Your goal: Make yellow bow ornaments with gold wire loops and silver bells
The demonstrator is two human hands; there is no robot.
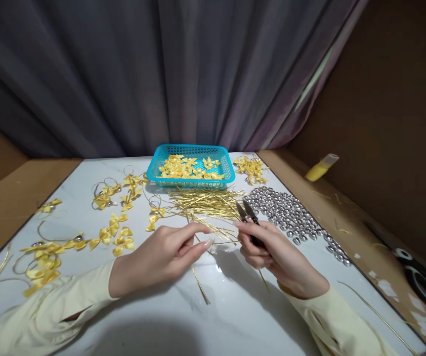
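Where gold cords [207, 203] end — blue basket [191, 183] stands.

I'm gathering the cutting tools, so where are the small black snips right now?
In the head view, right of centre, the snips are in the right hand, blades pointing away, near the gold wires and silver beads.

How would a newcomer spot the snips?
On the white table, find the right hand. The snips are in its grip, blades pointing away from the person. Dark and two-bladed, they stand out from the gold wires and silver beads nearby.
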